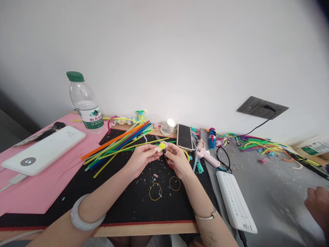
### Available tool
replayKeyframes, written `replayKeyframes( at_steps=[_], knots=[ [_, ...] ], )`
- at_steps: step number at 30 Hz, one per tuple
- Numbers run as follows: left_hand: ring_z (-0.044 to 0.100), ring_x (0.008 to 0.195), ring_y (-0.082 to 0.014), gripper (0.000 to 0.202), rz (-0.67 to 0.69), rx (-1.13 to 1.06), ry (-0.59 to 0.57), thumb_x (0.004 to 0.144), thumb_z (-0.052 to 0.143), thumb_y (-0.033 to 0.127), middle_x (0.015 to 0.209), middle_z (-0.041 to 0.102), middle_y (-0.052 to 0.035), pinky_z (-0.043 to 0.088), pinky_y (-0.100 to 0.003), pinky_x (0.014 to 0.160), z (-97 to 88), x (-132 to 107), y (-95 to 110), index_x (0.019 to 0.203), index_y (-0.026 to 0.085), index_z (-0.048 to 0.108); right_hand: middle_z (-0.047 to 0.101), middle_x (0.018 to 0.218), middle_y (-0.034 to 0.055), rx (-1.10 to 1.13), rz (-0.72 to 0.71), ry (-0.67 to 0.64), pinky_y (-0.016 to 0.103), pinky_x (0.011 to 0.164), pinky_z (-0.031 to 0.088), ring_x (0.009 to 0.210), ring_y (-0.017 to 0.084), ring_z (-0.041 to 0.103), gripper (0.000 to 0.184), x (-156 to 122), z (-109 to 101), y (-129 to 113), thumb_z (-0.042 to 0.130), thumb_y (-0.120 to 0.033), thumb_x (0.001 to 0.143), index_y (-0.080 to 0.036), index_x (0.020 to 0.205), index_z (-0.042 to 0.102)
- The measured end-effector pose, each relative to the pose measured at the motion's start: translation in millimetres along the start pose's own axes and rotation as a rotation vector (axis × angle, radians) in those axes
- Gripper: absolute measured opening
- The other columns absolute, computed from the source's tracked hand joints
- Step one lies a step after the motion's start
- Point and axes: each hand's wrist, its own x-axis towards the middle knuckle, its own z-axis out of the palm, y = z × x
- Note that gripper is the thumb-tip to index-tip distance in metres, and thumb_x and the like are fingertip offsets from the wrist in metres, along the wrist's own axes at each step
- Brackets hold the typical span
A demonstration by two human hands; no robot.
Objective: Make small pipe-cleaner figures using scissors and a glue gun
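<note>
Both my hands meet over a black mat (128, 202). My left hand (141, 158) pinches a small yellow pipe-cleaner piece (162, 146) at its fingertips. My right hand (177, 159) closes on the same piece from the right, its dark-nailed fingertips touching it. A fan of long coloured pipe cleaners (120, 142) lies just left of the hands. Two yellow wire rings (155, 191) lie on the mat below my hands. A pale bangle sits on my left wrist and a thin metal one on my right.
A water bottle (86, 103) and a white power bank (43, 151) stand on a pink sheet at left. A phone (184, 136), a small white cup (168, 127), a pink glue gun (205, 154) and a white power strip (235, 202) lie to the right. Another person's hand (317, 206) shows at the far right.
</note>
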Motion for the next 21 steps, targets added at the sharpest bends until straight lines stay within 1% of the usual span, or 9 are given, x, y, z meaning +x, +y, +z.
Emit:
replayKeyframes(
  at_steps=[4, 9, 14, 18, 21],
  knots=[
    [0.067, 0.074, -0.0137, 0.015, -0.03, -0.017, 0.003, 0.068, 0.078, 0.022, 0.079, 0.072, -0.0061, 0.052, -0.027, 0.077, 0.9, -0.4, 0.3, 0.078, 0.014, 0.072, 0.066, 0.094, 0.005, -0.032, -0.013, 0.032, 0.016, 0.037, 0.017, 0.055, 0.006, 0.042, 0.035, -0.8, 2.7, -1.2, 0.08, -0.03, 0.062, -0.02, 0.094, 0.069],
    [0.067, 0.074, -0.0133, 0.011, -0.051, -0.021, -0.004, 0.069, 0.077, 0.021, 0.08, 0.072, -0.0059, 0.052, -0.026, 0.076, -0.3, 0.5, -0.4, 0.077, 0.015, 0.071, 0.068, 0.095, 0.0073, -0.071, -0.063, 0.048, 0.017, 0.04, 0.025, 0.061, 0.009, 0.05, 0.035, -1.7, 5.3, -2.9, 0.078, -0.029, 0.063, -0.019, 0.095, 0.069],
    [0.066, 0.074, -0.0125, 0.006, -0.084, -0.04, -0.018, 0.072, 0.074, 0.018, 0.076, 0.072, -0.0055, 0.052, -0.023, 0.074, -1.5, 1.2, -1.2, 0.076, 0.015, 0.071, 0.068, 0.097, 0.0063, -0.102, -0.106, 0.047, 0.019, 0.043, 0.032, 0.065, 0.012, 0.052, 0.038, -0.8, 4.5, -1.9, 0.078, -0.028, 0.063, -0.022, 0.1, 0.069],
    [0.065, 0.073, -0.0113, 0.006, -0.095, -0.034, -0.046, 0.073, 0.073, 0.018, 0.078, 0.071, -0.0048, 0.051, -0.022, 0.071, -1.9, 1.4, -1.4, 0.078, 0.015, 0.072, 0.068, 0.101, 0.0053, -0.128, -0.147, 0.003, 0.021, 0.049, 0.037, 0.067, 0.012, 0.053, 0.038, 0.4, 3.5, -1.6, 0.077, -0.027, 0.066, -0.023, 0.104, 0.069],
    [0.064, 0.072, -0.011, 0.007, -0.091, -0.024, -0.053, 0.072, 0.073, 0.019, 0.077, 0.07, -0.0045, 0.051, -0.022, 0.071, -2.0, 1.4, -1.1, 0.077, 0.015, 0.072, 0.068, 0.1, 0.0043, -0.159, -0.171, -0.006, 0.024, 0.058, 0.043, 0.071, 0.013, 0.055, 0.036, 1.0, 3.0, -1.9, 0.077, -0.026, 0.067, -0.024, 0.102, 0.07]
  ],
)
